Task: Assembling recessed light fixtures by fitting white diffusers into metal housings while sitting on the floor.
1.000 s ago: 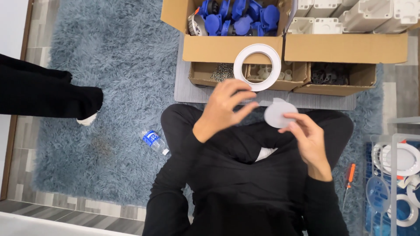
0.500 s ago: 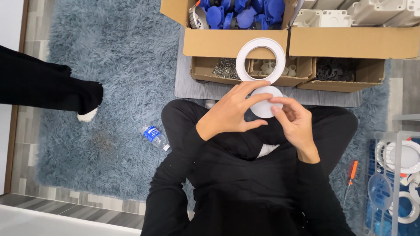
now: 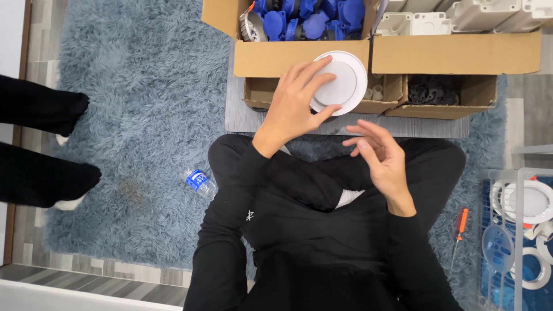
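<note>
The left hand (image 3: 294, 106) pinches the white round disc (image 3: 341, 80) by its rim, over the front edge of the open cardboard boxes (image 3: 299, 57). The right hand (image 3: 383, 158) hovers empty, fingers spread. A firm rim grip with the disc kept level looks best.

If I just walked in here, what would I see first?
You'd first notice the left hand holding a round white disc up in front of the cardboard boxes at the top. The right hand hangs open and empty just below it. Bright blue parts fill one box, and a small water bottle lies on the fluffy blue rug.
</note>
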